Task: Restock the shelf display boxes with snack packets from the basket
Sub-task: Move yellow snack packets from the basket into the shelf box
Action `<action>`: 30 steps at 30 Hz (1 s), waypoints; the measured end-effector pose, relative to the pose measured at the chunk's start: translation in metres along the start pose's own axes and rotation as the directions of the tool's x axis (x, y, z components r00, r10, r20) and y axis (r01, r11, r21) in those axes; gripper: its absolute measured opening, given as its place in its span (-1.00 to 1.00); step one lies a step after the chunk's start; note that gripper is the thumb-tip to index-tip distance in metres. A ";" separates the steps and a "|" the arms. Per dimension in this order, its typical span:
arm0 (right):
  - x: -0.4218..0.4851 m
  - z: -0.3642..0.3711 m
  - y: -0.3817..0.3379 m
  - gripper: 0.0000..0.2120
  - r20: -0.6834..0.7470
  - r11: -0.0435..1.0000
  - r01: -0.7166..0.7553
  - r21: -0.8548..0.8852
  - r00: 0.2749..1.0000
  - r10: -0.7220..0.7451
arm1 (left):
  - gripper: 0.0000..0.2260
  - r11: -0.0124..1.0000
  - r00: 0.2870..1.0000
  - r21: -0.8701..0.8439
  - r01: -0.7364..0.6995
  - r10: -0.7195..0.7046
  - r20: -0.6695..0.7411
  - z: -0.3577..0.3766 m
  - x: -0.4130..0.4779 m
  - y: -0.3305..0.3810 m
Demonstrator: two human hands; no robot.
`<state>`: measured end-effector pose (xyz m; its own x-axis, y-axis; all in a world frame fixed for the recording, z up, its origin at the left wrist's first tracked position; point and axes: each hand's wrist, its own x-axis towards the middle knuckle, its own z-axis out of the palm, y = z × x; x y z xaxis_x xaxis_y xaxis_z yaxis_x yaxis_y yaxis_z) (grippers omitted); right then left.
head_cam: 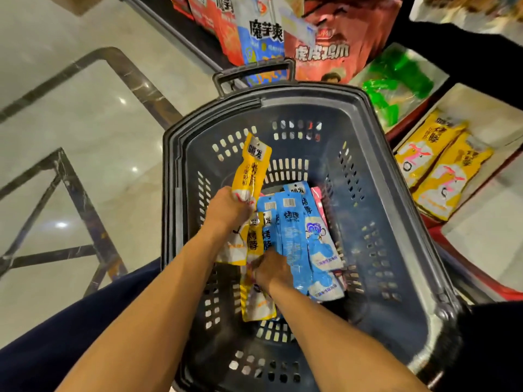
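A dark blue plastic basket (396, 210) fills the middle of the view. Blue snack packets (297, 236), yellow ones (254, 304) and a pink one (317, 199) lie in a heap on its bottom. My left hand (226, 210) grips a yellow packet (252, 168) by its lower end and holds it upright above the heap. My right hand (271, 270) reaches down among the packets, fingers curled onto a yellow packet at the heap's left side. A shelf display box (495, 120) at the right holds two yellow packets (441, 165).
Large red and blue snack bags (325, 43) hang on the shelf beyond the basket's handle (254, 72). A box of green packets (396, 83) sits next to the yellow box. Polished tile floor (85, 123) spreads to the left. My dark trouser leg (70, 321) is at bottom left.
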<state>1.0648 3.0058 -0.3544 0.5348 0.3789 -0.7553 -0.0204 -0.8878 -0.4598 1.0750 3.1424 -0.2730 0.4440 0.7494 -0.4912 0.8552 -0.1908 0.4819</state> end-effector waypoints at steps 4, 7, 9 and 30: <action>-0.002 0.017 -0.010 -0.70 -0.119 0.996 -0.089 -0.008 0.989 0.087 | -0.85 0.990 1.000 -0.138 0.028 -0.029 -0.005 0.001 -0.014 -0.008; 0.000 0.036 -0.014 -0.58 -0.173 0.993 -0.119 0.019 0.977 0.121 | -0.85 0.981 1.000 -0.192 0.001 -0.005 -0.021 -0.001 -0.020 -0.008; 0.001 0.043 -0.012 -0.43 -0.200 0.992 -0.124 -0.035 0.973 0.115 | -0.80 0.975 0.999 -0.220 -0.020 0.012 -0.037 -0.005 -0.019 -0.006; 0.017 -0.054 -0.002 -0.66 -0.171 0.991 -0.011 0.136 0.985 0.035 | -0.96 0.927 0.998 -0.375 -0.019 -0.005 -0.063 -0.017 -0.037 0.000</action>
<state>1.1196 3.0001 -0.3407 0.6704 0.2977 -0.6797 -0.1413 -0.8480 -0.5108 1.0539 3.1256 -0.2433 0.4219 0.7891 -0.4465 0.6841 0.0461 0.7279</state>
